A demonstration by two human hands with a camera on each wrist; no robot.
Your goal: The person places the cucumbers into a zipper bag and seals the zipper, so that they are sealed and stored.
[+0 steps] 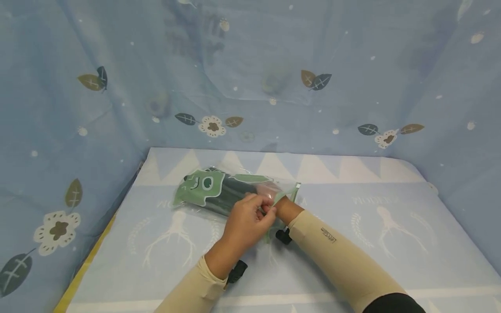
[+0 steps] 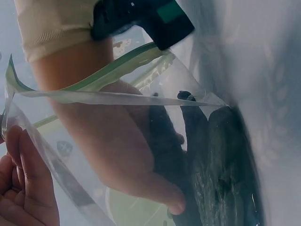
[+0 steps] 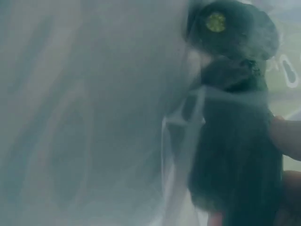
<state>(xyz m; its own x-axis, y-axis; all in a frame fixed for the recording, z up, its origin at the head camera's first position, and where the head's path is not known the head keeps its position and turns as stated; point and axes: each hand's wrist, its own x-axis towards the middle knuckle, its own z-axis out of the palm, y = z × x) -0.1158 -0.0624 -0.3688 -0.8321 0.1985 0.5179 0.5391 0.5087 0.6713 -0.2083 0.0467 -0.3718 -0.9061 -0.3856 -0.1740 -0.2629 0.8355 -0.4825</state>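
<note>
A clear zip bag [image 1: 213,184] with a green cartoon print lies on the table, and several dark green cucumbers [image 2: 225,165] are inside it. My left hand [image 1: 248,219] pinches the bag's rim at the opening on its right end. Through that mouth my right hand [image 2: 115,150] reaches into the bag. Its thumb and fingers grip one cucumber [image 3: 240,155], seen through the film in the left wrist view. The green zip strip [image 2: 117,68] stands spread apart around the right wrist. From the head, the right hand shows only dimly through the plastic.
A pale blue and white patterned cloth [image 1: 352,243] covers the table. Blue curtains [image 1: 250,65] with leaf and flower prints hang behind and at both sides. A yellow edge [image 1: 84,269] runs along the left side. Black wrist cameras [image 1: 283,237] sit under the forearms.
</note>
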